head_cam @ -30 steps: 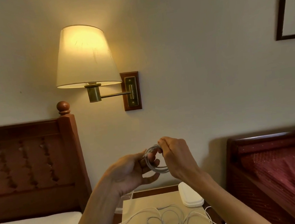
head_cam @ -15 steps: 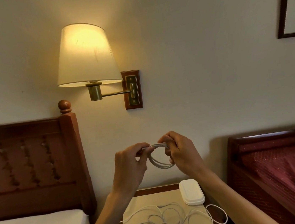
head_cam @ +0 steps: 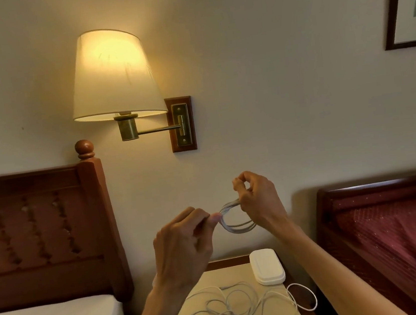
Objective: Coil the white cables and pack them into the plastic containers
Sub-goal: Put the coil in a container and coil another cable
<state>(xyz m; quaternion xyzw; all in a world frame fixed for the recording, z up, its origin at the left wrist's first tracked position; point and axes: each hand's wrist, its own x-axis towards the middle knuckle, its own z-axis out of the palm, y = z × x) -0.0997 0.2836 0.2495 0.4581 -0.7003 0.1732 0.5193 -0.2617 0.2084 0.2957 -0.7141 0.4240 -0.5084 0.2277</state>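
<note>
white cable coil [head_cam: 236, 219] hangs in the air between us, our left hand [head_cam: 184, 249] pinching its left edge and right hand [head_cam: 256, 201] pinching the top, so we should keep loops even above the loose cables [head_cam: 236, 311]

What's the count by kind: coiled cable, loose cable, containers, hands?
Coiled cable: 1, held by both hands
Loose cable tangle: 1 (strand count unclear)
White container: 1, lid on
Hands: 2, left hand, right hand
Total: 5
</note>
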